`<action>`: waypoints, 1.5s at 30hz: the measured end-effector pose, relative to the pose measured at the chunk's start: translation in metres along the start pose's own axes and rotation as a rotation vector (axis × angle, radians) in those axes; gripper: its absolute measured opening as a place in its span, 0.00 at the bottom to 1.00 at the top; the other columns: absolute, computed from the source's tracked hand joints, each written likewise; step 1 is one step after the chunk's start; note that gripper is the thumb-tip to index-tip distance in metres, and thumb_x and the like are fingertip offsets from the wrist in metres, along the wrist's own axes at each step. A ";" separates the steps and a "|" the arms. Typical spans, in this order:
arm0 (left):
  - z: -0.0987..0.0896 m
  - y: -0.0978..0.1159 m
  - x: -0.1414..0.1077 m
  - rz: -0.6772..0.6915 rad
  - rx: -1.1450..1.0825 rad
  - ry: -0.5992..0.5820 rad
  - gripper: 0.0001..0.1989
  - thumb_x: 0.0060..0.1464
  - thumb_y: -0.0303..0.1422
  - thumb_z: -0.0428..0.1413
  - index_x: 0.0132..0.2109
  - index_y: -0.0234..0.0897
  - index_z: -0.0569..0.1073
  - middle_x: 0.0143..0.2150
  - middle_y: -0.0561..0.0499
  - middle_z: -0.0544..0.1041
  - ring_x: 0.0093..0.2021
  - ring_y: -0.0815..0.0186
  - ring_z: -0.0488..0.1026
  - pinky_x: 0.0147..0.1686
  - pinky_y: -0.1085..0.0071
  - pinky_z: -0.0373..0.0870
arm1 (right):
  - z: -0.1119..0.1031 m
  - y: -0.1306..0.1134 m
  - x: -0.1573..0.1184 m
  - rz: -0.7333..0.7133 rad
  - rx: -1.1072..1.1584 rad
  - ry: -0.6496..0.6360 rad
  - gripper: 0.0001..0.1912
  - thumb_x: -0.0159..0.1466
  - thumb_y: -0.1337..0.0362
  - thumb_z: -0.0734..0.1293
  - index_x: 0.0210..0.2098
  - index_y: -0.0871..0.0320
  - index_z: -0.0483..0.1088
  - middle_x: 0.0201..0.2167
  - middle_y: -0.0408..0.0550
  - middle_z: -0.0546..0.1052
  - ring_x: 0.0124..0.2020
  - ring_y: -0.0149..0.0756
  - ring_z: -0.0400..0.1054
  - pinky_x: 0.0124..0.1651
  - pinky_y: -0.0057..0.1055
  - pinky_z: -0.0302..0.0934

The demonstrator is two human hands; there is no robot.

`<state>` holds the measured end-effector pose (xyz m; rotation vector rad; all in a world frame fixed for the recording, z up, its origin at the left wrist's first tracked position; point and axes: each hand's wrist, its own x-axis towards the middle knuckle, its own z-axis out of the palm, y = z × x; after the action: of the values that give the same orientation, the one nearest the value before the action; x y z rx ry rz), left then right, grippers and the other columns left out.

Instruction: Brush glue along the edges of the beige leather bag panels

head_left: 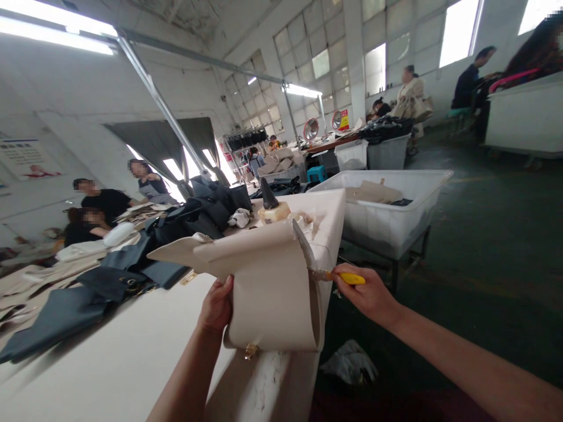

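A bag piece point(272, 293) sits mid-frame over the edge of the table point(145, 346), the left hand point(217, 305) at its left, the right hand point(369, 293) with a spreader point(324, 275) at its right; behind it, on the table, a container point(274, 212); at frame left, heaped bags point(169, 237), people point(99, 202) beyond; right of the table, a tub point(391, 224).

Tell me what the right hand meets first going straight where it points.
Likely the open edge of the beige piece, yellow-handled tool in the right hand leading; exact depth is unclear.
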<state>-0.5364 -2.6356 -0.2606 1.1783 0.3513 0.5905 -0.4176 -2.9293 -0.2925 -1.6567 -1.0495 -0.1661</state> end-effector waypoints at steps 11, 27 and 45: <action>-0.001 0.000 0.000 -0.009 0.010 -0.018 0.23 0.33 0.35 0.65 0.39 0.33 0.73 0.36 0.46 0.79 0.41 0.56 0.75 0.40 0.66 0.71 | -0.002 0.000 -0.008 0.057 0.016 0.030 0.11 0.65 0.60 0.58 0.34 0.60 0.66 0.25 0.43 0.68 0.26 0.28 0.62 0.33 0.26 0.56; -0.002 0.003 0.000 -0.029 -0.007 -0.016 0.25 0.32 0.35 0.67 0.40 0.31 0.73 0.36 0.45 0.79 0.39 0.56 0.75 0.38 0.67 0.72 | 0.007 0.010 0.001 -0.232 -0.180 -0.013 0.09 0.66 0.62 0.56 0.34 0.59 0.64 0.26 0.47 0.69 0.25 0.29 0.62 0.30 0.27 0.53; -0.005 0.003 -0.001 -0.002 -0.001 -0.022 0.21 0.35 0.36 0.65 0.39 0.32 0.73 0.35 0.45 0.79 0.38 0.56 0.76 0.39 0.64 0.72 | 0.007 0.015 -0.010 -0.018 -0.107 -0.074 0.12 0.67 0.59 0.56 0.32 0.60 0.64 0.22 0.43 0.65 0.24 0.28 0.59 0.30 0.27 0.52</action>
<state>-0.5402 -2.6316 -0.2596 1.1828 0.3338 0.5752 -0.4161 -2.9291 -0.3119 -1.7611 -1.1282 -0.1765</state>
